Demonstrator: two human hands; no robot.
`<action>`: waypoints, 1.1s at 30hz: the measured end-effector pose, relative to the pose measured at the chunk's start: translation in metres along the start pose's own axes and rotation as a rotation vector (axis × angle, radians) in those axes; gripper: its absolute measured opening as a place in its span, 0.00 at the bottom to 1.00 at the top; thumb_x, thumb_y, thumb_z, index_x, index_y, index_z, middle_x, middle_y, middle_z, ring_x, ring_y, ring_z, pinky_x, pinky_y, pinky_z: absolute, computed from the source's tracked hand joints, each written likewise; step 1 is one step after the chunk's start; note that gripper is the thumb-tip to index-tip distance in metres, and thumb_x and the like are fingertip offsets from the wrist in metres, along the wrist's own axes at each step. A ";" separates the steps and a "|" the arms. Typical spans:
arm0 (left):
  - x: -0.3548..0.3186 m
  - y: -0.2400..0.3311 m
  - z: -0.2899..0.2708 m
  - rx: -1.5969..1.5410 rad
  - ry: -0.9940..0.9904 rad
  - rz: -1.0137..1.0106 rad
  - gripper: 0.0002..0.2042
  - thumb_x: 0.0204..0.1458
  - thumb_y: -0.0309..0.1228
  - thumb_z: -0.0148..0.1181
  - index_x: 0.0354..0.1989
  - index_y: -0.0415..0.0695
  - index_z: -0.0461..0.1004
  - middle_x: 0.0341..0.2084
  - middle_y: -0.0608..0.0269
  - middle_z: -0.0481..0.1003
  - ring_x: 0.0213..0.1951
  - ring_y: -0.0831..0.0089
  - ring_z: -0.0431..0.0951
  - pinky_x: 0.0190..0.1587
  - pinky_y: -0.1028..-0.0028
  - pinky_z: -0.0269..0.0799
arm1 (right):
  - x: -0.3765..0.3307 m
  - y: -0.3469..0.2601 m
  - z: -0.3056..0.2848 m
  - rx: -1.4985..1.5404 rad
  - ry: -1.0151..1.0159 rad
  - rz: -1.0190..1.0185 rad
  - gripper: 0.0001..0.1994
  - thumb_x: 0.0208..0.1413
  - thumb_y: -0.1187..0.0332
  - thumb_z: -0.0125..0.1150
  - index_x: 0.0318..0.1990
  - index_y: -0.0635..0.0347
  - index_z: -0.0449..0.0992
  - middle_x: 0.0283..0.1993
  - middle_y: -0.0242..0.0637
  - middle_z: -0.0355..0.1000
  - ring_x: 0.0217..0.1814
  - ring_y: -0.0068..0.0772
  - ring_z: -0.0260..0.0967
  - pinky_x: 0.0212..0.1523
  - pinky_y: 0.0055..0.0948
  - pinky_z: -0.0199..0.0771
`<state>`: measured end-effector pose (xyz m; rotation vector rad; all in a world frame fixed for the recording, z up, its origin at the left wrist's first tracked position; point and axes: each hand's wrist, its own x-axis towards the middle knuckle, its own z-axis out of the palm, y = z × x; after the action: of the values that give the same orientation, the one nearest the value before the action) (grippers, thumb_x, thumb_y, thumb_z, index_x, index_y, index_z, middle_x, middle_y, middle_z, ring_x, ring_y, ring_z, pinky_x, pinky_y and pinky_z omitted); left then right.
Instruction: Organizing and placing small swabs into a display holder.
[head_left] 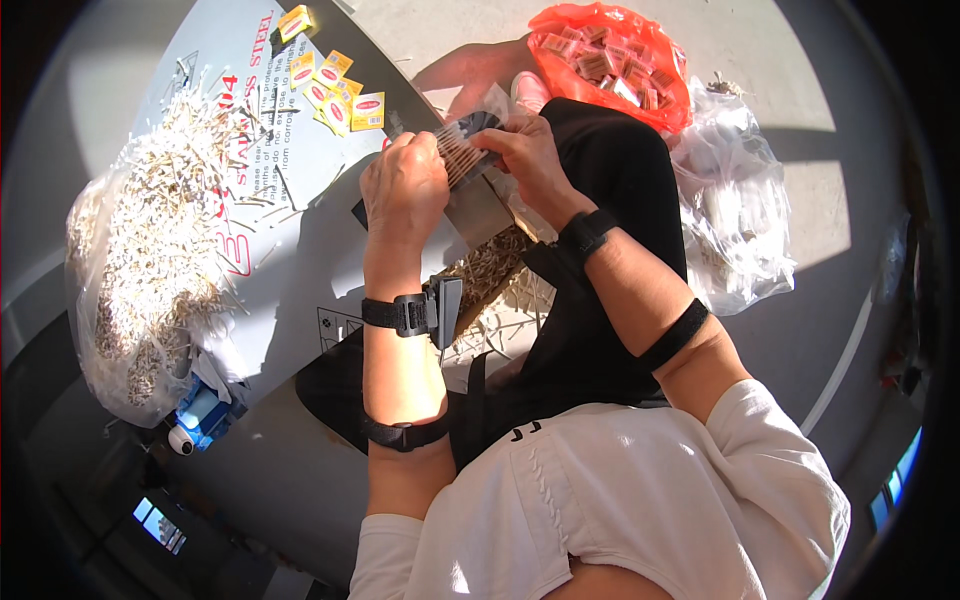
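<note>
Both of my hands are raised together above my lap, near the edge of the grey sheet-covered table. Curled fingers of my left hand (405, 190) grip the left side of a clear plastic packet (460, 158) with a row of thin brownish sticks showing in it. My right hand (530, 155) pinches the packet's other side, beside a dark round part. The fingers hide some of the packet, so I cannot tell all that is in it. Several small yellow boxes (335, 90) lie on the table beyond my left hand.
At the left, a large heap of pale thin sticks (160, 240) spills from a clear bag. A box of similar sticks (490, 275) stands below my hands. An orange-red bag of small packets (610, 65) and a clear plastic bag (735, 200) are on the floor at the right.
</note>
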<state>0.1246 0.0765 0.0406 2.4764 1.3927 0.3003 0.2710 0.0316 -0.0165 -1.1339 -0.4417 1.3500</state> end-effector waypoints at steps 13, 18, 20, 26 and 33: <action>-0.009 0.002 0.014 -0.087 0.183 0.034 0.02 0.48 0.22 0.56 0.26 0.42 0.70 0.25 0.56 0.73 0.29 0.53 0.76 0.32 0.59 0.73 | 0.002 -0.002 0.000 0.012 0.023 0.034 0.08 0.49 0.71 0.65 0.20 0.56 0.76 0.17 0.25 0.68 0.15 0.13 0.56 0.17 0.17 0.51; -0.008 0.003 0.014 0.010 0.195 0.114 0.01 0.48 0.23 0.56 0.28 0.43 0.71 0.26 0.57 0.73 0.31 0.52 0.76 0.33 0.58 0.74 | 0.002 -0.001 -0.002 -0.010 0.025 0.040 0.08 0.49 0.71 0.65 0.20 0.56 0.77 0.18 0.24 0.69 0.15 0.12 0.56 0.17 0.17 0.51; -0.010 0.001 0.016 0.006 0.201 0.107 0.01 0.48 0.23 0.56 0.28 0.42 0.71 0.26 0.57 0.73 0.31 0.51 0.76 0.33 0.58 0.74 | 0.001 -0.002 0.003 0.022 0.038 0.052 0.08 0.50 0.70 0.65 0.21 0.56 0.77 0.18 0.24 0.69 0.15 0.12 0.56 0.16 0.17 0.51; -0.011 0.002 0.018 -0.101 0.208 0.072 0.01 0.48 0.22 0.55 0.28 0.43 0.72 0.27 0.56 0.73 0.31 0.52 0.76 0.32 0.59 0.73 | 0.003 -0.002 0.001 0.038 0.015 0.086 0.04 0.51 0.75 0.62 0.28 0.68 0.80 0.25 0.32 0.76 0.23 0.18 0.70 0.24 0.20 0.67; -0.026 0.019 0.021 -0.079 0.257 -0.022 0.00 0.48 0.23 0.54 0.28 0.40 0.70 0.27 0.55 0.73 0.31 0.52 0.77 0.32 0.60 0.73 | 0.003 -0.001 0.004 0.037 0.043 0.030 0.06 0.51 0.69 0.66 0.23 0.55 0.79 0.18 0.23 0.70 0.15 0.11 0.58 0.17 0.16 0.52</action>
<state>0.1326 0.0417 0.0259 2.4226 1.4717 0.6760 0.2691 0.0358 -0.0153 -1.1408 -0.3679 1.3516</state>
